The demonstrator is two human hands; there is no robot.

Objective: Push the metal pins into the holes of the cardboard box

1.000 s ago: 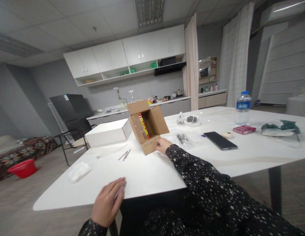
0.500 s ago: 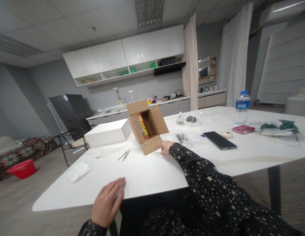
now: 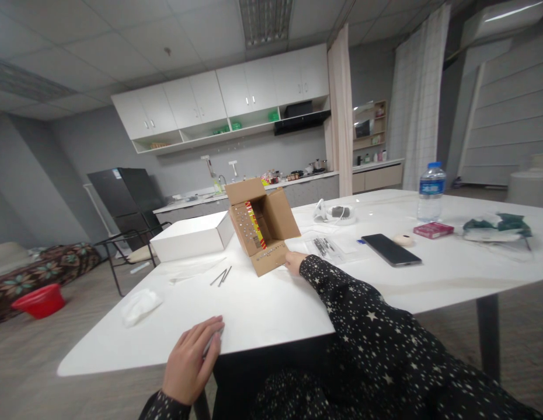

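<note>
Head view: the cardboard box (image 3: 263, 227) sits at 12 o'clock on the white table (image 3: 263, 309), tipped on its side, opening facing 3 o'clock, long axis upright. The right hand (image 3: 294, 262) touches its lower flap, grip unclear; the left hand (image 3: 190, 360) lies flat, fingers loosely spread, at 7 o'clock on the table edge.

On the white counter (image 3: 263, 315), a closed white box (image 3: 190, 236) lies toward the far left edge, with a crumpled white tissue (image 3: 140, 304) near the left corner and a few thin metal rods (image 3: 221, 276) between them. Toward the right edge lie a dark phone (image 3: 390, 249), a small round tape roll (image 3: 403, 239), a red packet (image 3: 433, 230) and a green-and-white bundle (image 3: 497, 227). A water bottle (image 3: 430, 191) stands upright by the far edge, and a red basin (image 3: 32, 301) sits on the floor beyond the left side.
</note>
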